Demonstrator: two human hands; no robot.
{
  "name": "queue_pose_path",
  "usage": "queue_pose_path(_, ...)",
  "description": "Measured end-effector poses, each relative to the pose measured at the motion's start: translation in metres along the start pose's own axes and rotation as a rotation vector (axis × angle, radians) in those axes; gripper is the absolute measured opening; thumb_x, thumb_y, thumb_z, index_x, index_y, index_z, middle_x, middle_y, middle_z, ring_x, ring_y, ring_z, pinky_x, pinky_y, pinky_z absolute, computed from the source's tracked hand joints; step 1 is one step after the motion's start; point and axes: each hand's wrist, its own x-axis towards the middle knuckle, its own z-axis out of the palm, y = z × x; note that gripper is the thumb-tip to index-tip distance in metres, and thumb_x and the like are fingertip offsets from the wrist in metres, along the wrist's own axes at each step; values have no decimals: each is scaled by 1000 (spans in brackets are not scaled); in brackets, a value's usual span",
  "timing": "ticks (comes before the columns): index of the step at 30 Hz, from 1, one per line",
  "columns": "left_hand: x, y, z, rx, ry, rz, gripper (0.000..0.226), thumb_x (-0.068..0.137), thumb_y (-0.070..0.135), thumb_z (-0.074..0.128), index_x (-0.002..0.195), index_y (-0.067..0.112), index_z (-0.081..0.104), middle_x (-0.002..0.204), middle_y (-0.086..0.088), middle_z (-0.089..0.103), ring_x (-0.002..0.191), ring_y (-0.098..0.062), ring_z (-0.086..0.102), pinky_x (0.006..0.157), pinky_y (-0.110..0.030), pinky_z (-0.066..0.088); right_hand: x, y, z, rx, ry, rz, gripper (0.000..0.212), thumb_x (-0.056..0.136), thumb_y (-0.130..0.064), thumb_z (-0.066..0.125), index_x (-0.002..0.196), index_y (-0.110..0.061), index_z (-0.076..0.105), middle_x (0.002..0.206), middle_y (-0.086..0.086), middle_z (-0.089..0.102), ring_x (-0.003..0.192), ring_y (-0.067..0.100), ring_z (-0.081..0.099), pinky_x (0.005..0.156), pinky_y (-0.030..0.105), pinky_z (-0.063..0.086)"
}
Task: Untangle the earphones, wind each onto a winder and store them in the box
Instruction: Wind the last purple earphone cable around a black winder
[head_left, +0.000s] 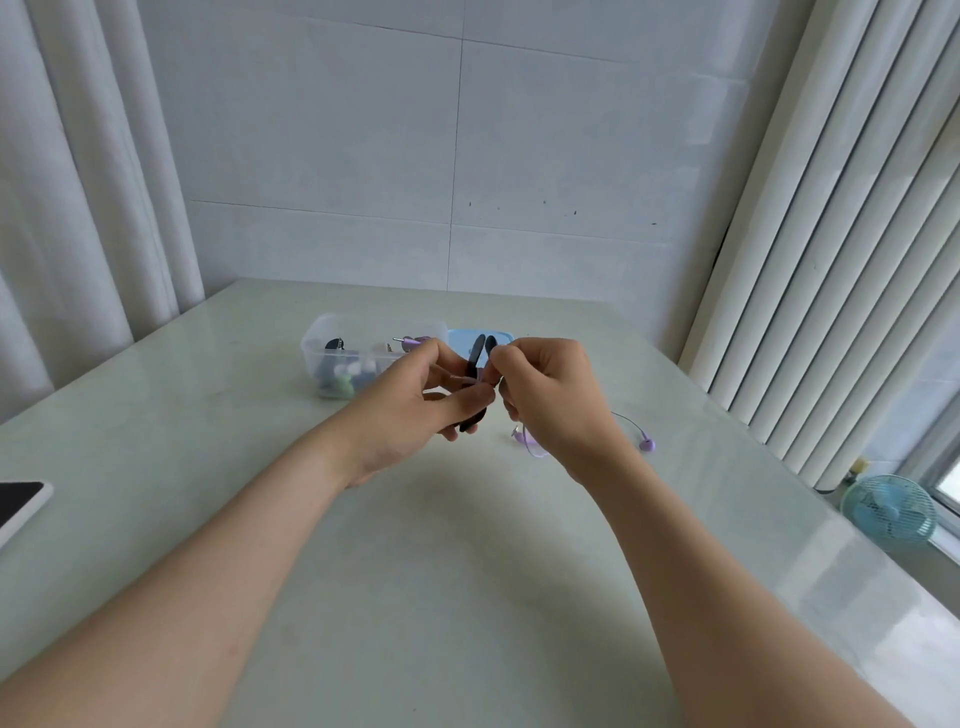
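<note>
Pale table (467, 571), blue fan (889, 512) right, white-edged dark device (21, 501) left

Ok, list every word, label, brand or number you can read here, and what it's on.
No text can be read. The clear box, blue lid, black winder, purple earphones, dark-screened device and small fan show no lettering, at least none big enough to make out.

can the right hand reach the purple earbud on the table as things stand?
Probably yes. The earbud lies on the table just right of the right hand, nothing between. But that hand pinches the cable at the winder, so it must let go first.
</note>
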Motion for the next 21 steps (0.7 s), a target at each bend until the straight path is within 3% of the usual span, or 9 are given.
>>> queue_pose_path(4, -1, -2, 2, 92, 60, 23, 24, 100, 21, 70, 111, 4, 58, 98, -2, 73, 87, -30, 76, 81, -48, 60, 3, 1, -3, -19, 4, 56, 28, 88, -19, 55, 67, -11, 73, 53, 5, 59, 56, 45, 60, 54, 43, 48)
queue_pose_path(6, -2, -1, 3, 112, 69, 33, 22, 100, 21, 70, 110, 5, 59, 101, -2, 73, 87, -28, 76, 83, -49, 61, 4, 1, -4, 6, 34, 75, 28, 88, -20, 56, 68, -9, 72, 55, 9, 65, 62, 47, 68, 53, 43, 51)
queue_pose_path(8, -2, -1, 4, 130, 75, 34, 20, 100, 22, 69, 110, 7, 60, 101, 1, 74, 86, -26, 76, 84, -48, 61, 4, 3, -5, 26, 67, 96, 28, 91, -20, 59, 72, 0, 67, 53, 10, 63, 58, 45, 68, 49, 40, 51)
queue_pose_path(11, -1, -1, 2, 171, 79, 32, 15, 101, 22, 68, 110, 11, 62, 97, 6, 75, 85, -25, 76, 83, -47, 59, 6, 8, -6, -34, 152, 51, 29, 90, -23, 66, 71, -1, 66, 52, 8, 52, 47, 26, 49, 49, 32, 44)
queue_pose_path(14, -1, -3, 0, 235, 61, 30, 10, 101, 22, 68, 109, 17, 65, 94, 10, 76, 84, -22, 76, 82, -50, 58, 9, 12, -6, -187, 262, -75, 23, 86, -30, 76, 70, -15, 72, 62, 11, 60, 51, 13, 45, 53, 26, 44)
queue_pose_path(17, -2, -4, -1, 252, 57, 32, 9, 101, 22, 68, 109, 19, 67, 93, 12, 76, 84, -20, 76, 80, -51, 58, 12, 17, -7, -296, 314, -140, 19, 85, -39, 82, 77, -25, 74, 68, -4, 62, 61, 8, 53, 60, 13, 37)
queue_pose_path(19, -1, -5, -2, 222, 46, 36, 11, 100, 22, 69, 111, 19, 68, 95, 9, 77, 88, -21, 76, 83, -50, 57, 15, 20, -9, -273, 342, -130, 16, 86, -39, 82, 81, -26, 75, 72, -7, 64, 62, 7, 54, 62, 17, 38)
queue_pose_path(21, 0, -4, -3, 153, 13, 39, 17, 100, 21, 69, 117, 21, 71, 101, 5, 79, 98, -21, 74, 88, -39, 57, 17, 20, -14, -209, 362, -122, 12, 90, -33, 80, 83, -23, 77, 72, -12, 67, 61, 4, 55, 65, 24, 39)
